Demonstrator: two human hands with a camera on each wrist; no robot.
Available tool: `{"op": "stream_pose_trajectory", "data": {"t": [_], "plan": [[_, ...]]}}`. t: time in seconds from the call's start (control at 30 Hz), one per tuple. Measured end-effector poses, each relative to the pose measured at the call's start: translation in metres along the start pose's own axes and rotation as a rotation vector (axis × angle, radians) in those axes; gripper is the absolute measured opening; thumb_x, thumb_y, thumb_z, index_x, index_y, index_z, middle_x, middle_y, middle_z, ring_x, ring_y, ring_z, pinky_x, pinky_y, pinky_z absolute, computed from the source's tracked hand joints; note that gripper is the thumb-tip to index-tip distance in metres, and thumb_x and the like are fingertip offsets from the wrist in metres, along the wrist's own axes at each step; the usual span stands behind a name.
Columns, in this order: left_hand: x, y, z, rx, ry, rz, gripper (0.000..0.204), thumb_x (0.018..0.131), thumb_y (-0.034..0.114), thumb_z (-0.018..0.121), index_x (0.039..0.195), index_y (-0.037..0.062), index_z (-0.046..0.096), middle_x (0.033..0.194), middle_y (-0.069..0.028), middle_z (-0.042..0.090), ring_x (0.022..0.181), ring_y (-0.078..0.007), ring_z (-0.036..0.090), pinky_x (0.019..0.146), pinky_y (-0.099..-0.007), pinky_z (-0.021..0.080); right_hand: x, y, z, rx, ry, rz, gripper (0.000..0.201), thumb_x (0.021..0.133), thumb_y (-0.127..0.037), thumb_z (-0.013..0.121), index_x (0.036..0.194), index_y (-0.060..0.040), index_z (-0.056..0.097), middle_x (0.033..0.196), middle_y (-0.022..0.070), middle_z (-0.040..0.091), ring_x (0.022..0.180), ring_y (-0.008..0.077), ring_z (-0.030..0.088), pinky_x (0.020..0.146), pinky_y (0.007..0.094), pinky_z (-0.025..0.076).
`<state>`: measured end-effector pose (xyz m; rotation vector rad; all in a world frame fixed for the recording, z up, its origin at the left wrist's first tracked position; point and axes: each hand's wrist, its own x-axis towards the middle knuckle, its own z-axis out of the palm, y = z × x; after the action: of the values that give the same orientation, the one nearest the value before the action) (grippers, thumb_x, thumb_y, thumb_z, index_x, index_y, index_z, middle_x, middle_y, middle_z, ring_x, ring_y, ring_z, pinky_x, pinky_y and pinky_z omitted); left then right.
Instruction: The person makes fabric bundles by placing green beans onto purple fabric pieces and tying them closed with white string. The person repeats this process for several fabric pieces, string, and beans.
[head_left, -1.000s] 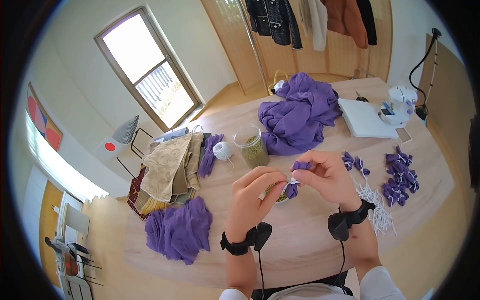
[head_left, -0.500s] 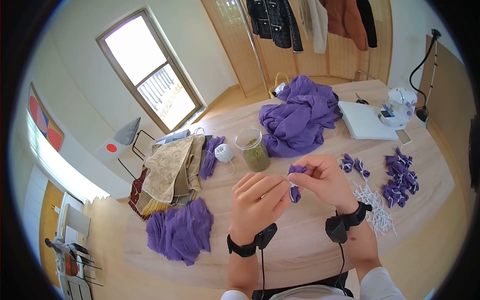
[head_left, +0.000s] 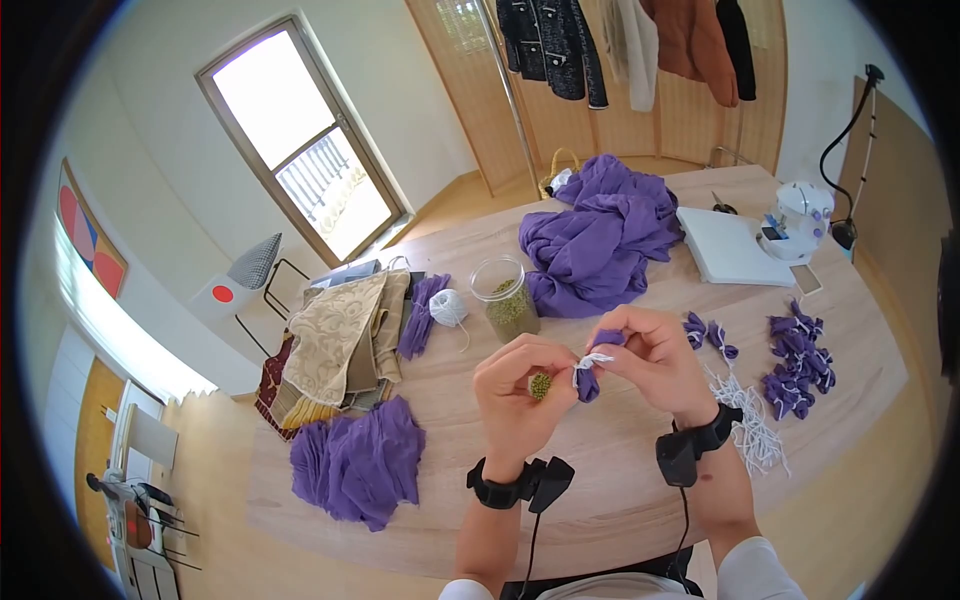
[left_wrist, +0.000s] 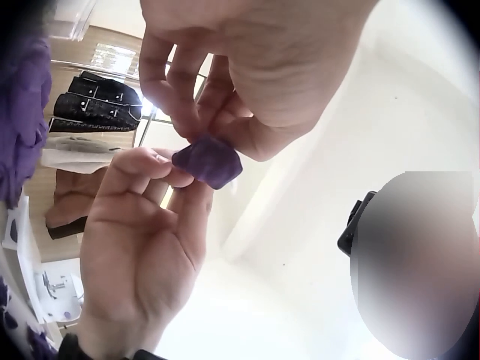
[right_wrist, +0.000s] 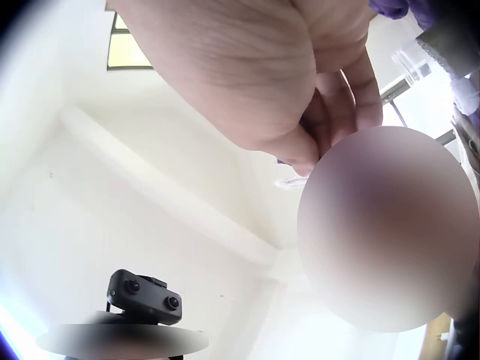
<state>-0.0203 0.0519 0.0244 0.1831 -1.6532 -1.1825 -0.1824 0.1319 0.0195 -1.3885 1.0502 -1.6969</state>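
Both hands meet over the table at a small purple cloth pouch (head_left: pixel 588 387) with white string (head_left: pixel 597 360) round its neck. My left hand (head_left: pixel 505 400) pinches at the string with thumb and fingertips. Opposite it, my right hand (head_left: pixel 650 365) grips the gathered purple top between thumb and curled fingers. In the left wrist view the pouch (left_wrist: pixel 210 163) hangs between both sets of fingertips. Green dried herbs (head_left: pixel 540 385) show through the gap in the left fingers; their bowl is hidden by the hand. A blurred patch hides part of the right wrist view.
A jar of green herbs (head_left: pixel 512 310) stands ahead, beside a ball of white string (head_left: pixel 447 307) and heaped purple cloth (head_left: pixel 600 240). Folded fabrics (head_left: pixel 340 330) lie left. At right are tied pouches (head_left: pixel 797 350), cut strings (head_left: pixel 755 430) and a small sewing machine (head_left: pixel 797 215).
The left hand turned over the pouch, covering the herbs, then rotated back, so the herbs show through its fingers again. White string now stretches toward the right thumb. The right hand stays nearly in place.
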Motion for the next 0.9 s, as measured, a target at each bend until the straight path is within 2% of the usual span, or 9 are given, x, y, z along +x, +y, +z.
{"op": "stream_pose_trajectory", "data": {"t": [0.13,0.23,0.37,0.43,0.53,0.63,0.77,0.9], "plan": [[0.0,0.0,-0.004,0.14,-0.006,0.056,0.014,0.071,-0.016,0.06,0.08,-0.0067,0.066,0.086,-0.0122,0.068,0.076,-0.0149,0.062,0.066,-0.025,0.048,0.0,-0.009,0.012,-0.03,0.028,-0.128,0.016,0.09,0.001,0.067,0.106,0.0018,0.067,0.086,0.0017,0.069,0.075,0.0011,0.06,0.062,0.0171,0.046],[0.001,0.001,-0.006,0.207,-0.003,0.07,0.013,0.071,-0.015,0.061,0.079,-0.0065,0.066,0.084,-0.0117,0.067,0.075,-0.0145,0.063,0.066,-0.0245,0.048,0.002,0.001,0.007,-0.076,-0.027,-0.169,0.018,0.087,0.002,0.069,0.105,0.0007,0.069,0.086,-0.0004,0.069,0.07,-0.0011,0.054,0.056,0.0167,0.039],[0.001,-0.002,-0.008,0.105,0.009,-0.033,0.012,0.072,-0.015,0.059,0.079,-0.0068,0.065,0.082,-0.0113,0.067,0.075,-0.0146,0.063,0.067,-0.0243,0.048,-0.001,-0.003,0.003,-0.131,-0.006,-0.1,0.017,0.085,0.003,0.07,0.101,-0.001,0.072,0.085,-0.0024,0.068,0.065,-0.0013,0.048,0.053,0.0176,0.033],[0.001,-0.002,-0.007,0.057,0.013,-0.04,0.011,0.072,-0.013,0.061,0.077,-0.0046,0.065,0.079,-0.0068,0.065,0.071,-0.0104,0.059,0.063,-0.0227,0.045,-0.002,-0.001,0.002,-0.079,-0.004,-0.064,0.016,0.084,0.004,0.07,0.099,-0.0019,0.072,0.084,-0.0028,0.068,0.064,-0.001,0.046,0.052,0.018,0.032],[0.002,-0.001,-0.007,0.0,0.003,-0.048,0.011,0.073,-0.012,0.06,0.077,-0.0037,0.065,0.078,-0.0046,0.064,0.069,-0.0085,0.057,0.062,-0.0221,0.045,-0.001,0.001,-0.001,-0.037,0.002,-0.034,0.015,0.083,0.006,0.07,0.096,-0.0016,0.072,0.087,0.0005,0.069,0.067,0.0007,0.052,0.054,0.0176,0.036],[0.001,-0.001,-0.007,-0.09,0.02,-0.116,0.011,0.075,-0.013,0.058,0.08,-0.004,0.064,0.079,-0.0045,0.064,0.07,-0.0087,0.058,0.065,-0.0227,0.047,0.002,0.002,0.001,0.046,-0.059,-0.154,0.017,0.081,0.01,0.07,0.094,-0.0004,0.072,0.093,0.0052,0.07,0.074,0.0044,0.058,0.059,0.0178,0.042],[0.0,-0.002,-0.011,-0.197,0.002,-0.242,0.013,0.077,-0.012,0.056,0.082,-0.0039,0.064,0.083,-0.0046,0.064,0.074,-0.0082,0.058,0.068,-0.0237,0.049,0.003,0.005,-0.002,0.045,-0.134,-0.214,0.019,0.08,0.012,0.069,0.095,0.0007,0.071,0.098,0.0087,0.069,0.08,0.0081,0.062,0.063,0.0182,0.045],[0.003,-0.001,-0.006,-0.126,-0.062,-0.173,0.014,0.078,-0.012,0.059,0.086,-0.0033,0.066,0.091,-0.0065,0.064,0.08,-0.0095,0.059,0.07,-0.0243,0.049,0.003,0.004,-0.005,0.013,-0.062,-0.171,0.018,0.081,0.01,0.071,0.097,0.0014,0.07,0.096,0.0076,0.069,0.079,0.0071,0.061,0.062,0.0181,0.043]]}}
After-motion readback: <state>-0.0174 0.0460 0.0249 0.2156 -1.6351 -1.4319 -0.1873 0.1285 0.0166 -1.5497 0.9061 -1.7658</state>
